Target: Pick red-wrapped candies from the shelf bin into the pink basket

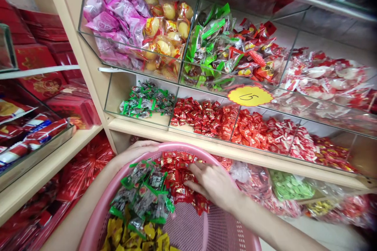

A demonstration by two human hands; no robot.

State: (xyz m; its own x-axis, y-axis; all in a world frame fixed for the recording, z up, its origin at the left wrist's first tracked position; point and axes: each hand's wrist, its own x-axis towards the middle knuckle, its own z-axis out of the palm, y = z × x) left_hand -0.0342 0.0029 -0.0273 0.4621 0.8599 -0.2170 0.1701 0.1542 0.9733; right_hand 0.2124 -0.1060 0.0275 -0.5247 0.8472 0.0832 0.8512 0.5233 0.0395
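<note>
A pink plastic basket [229,221] with a mesh bottom is in front of me, below the shelves. My left hand [140,150] grips its far-left rim, with the fingertips partly hidden. Inside the basket, my right hand [210,182] rests over red-wrapped candies [176,164], its fingers spread and touching them. Green-and-clear wrapped candies [144,190] lie in a pile to the left. Yellow-wrapped candies [132,237] sit at the near side, cut off by the frame's bottom edge.
Glass-fronted bins hold green candies [147,100], red candies [197,115] and purple packets [123,15]. A yellow price tag [250,95] reads 15. The wooden shelf edge [176,137] runs just beyond the basket. Bagged sweets [290,184] lie underneath; red packets [38,66] fill the left shelf.
</note>
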